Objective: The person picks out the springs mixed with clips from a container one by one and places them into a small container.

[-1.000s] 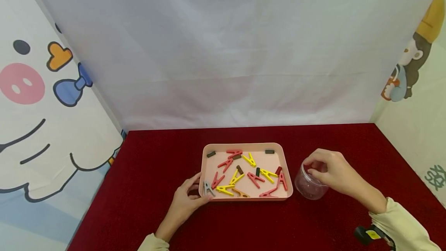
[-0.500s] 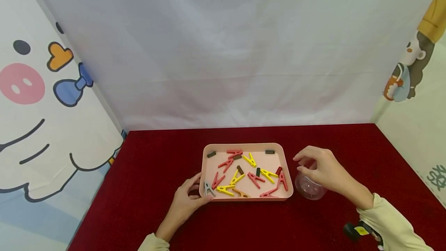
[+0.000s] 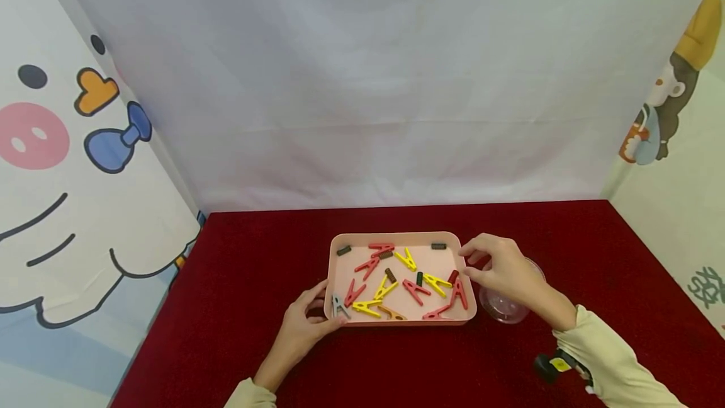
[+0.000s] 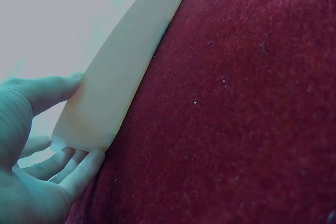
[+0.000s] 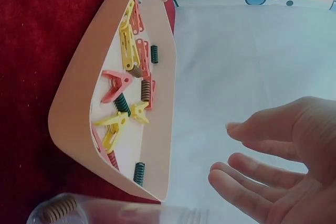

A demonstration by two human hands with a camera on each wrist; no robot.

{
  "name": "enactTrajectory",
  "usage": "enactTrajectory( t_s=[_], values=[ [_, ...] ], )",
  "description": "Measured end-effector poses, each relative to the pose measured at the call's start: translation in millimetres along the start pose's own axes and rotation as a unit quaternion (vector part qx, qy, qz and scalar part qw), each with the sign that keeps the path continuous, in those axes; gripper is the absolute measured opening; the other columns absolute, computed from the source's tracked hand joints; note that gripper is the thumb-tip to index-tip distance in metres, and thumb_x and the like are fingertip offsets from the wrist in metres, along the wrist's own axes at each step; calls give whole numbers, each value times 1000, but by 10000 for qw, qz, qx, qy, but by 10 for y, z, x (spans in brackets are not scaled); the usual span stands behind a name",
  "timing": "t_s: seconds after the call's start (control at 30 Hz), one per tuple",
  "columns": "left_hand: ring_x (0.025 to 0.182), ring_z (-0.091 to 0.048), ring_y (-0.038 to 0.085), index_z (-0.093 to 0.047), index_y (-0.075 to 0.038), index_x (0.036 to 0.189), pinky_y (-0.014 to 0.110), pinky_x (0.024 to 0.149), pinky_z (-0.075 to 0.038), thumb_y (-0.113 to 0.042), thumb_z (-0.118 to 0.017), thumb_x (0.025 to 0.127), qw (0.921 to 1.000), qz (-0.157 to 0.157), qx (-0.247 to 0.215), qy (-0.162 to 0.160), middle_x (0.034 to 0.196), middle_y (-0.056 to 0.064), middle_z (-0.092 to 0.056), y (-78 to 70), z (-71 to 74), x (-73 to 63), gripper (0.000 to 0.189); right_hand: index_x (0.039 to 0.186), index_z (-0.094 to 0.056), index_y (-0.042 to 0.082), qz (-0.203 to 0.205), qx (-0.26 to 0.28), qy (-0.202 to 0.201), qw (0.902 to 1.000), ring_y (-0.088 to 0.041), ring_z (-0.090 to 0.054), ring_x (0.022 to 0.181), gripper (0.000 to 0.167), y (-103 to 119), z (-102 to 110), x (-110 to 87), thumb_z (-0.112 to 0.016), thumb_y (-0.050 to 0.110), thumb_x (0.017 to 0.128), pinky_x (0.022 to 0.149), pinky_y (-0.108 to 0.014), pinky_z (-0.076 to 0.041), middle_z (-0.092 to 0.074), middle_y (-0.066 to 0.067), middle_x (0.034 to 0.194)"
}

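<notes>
My left hand (image 3: pixel 304 323) holds the near left corner of a pink tray (image 3: pixel 396 323), thumb (image 4: pixel 55 90) against its near wall and fingers (image 4: pixel 84 174) round the corner. Red and yellow plastic clothespins lie in the tray, among them a yellow clothespin (image 3: pixel 436 284), a red clothespin (image 3: pixel 416 292) and a grey clothespin (image 3: pixel 338 307). Small coiled springs lie between them, such as a dark green spring (image 5: pixel 139 173). My right hand (image 3: pixel 498 266) hovers at the tray's right edge, fingers apart and nothing in them. Under its wrist stands a clear jar (image 3: pixel 504 310).
A brown spring (image 5: pixel 59 209) lies inside the jar, close to the tray's right side. Dark red cloth (image 3: pixel 272 257) covers the table. Behind it hangs a white curtain (image 3: pixel 396 112), with printed cartoon panels on the left and right.
My right hand has moved left from over the jar's mouth to the tray's right edge, its fingers spreading slightly. My left hand and the tray stay put.
</notes>
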State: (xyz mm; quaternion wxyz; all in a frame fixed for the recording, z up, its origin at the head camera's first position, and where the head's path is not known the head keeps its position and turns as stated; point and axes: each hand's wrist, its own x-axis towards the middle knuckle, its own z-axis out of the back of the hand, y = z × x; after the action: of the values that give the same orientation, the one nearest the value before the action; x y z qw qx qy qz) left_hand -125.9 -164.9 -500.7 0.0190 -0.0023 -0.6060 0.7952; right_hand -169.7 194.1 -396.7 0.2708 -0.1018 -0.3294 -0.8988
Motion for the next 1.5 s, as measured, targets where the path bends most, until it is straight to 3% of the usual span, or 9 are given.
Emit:
enactTrajectory(
  t_s=[0.23, 0.4, 0.6, 1.1, 1.5],
  values=[
    [105, -57, 27, -48, -7, 138, 28, 75, -53, -13, -84, 72, 9997, -195, 173, 18, 116, 13, -56, -26, 13, -16, 76, 92, -69, 4, -139, 107, 118, 9998, -21, -64, 76, 19, 33, -115, 66, -73, -3, 75, 61, -33, -54, -64, -7, 89],
    [105, -56, 26, -48, -9, 139, 28, 75, -53, -14, -84, 72, 9996, -148, 222, -2, 115, 12, -56, -31, 15, -7, 76, 93, -70, 5, -314, 204, 211, 9991, -23, -63, 78, 19, 46, -201, 106, -74, -2, 75, 59, -26, -50, -64, -6, 90],
    [105, -56, 25, -48, -9, 139, 25, 74, -53, -15, -84, 71, 9997, -92, 240, 7, 115, 11, -56, 9, 6, 7, 77, 93, -69, 6, -489, 210, 445, 9976, -24, -63, 80, 19, 56, -323, 164, -75, -1, 76, 60, -28, -51, -66, -9, 94],
    [103, -57, 24, -48, -11, 139, 24, 73, -52, -16, -84, 72, 9997, -33, 262, 0, 116, 10, -56, -2, 6, -4, 75, 91, -69, 1, -401, 82, 623, 9972, -28, -60, 81, 18, -2, -580, 245, -74, -2, 74, 66, -36, -51, -63, -9, 91],
    [102, -57, 24, -49, -11, 139, 24, 72, -52, -16, -83, 73, 9999, -37, 154, 14, 114, 10, -57, 7, 9, -1, 75, 85, -69, -1, -214, 260, 896, 9954, -28, -57, 81, 18, -107, -747, 334, -66, -10, 70, 67, -34, -49, -63, -10, 84]
  ],
)
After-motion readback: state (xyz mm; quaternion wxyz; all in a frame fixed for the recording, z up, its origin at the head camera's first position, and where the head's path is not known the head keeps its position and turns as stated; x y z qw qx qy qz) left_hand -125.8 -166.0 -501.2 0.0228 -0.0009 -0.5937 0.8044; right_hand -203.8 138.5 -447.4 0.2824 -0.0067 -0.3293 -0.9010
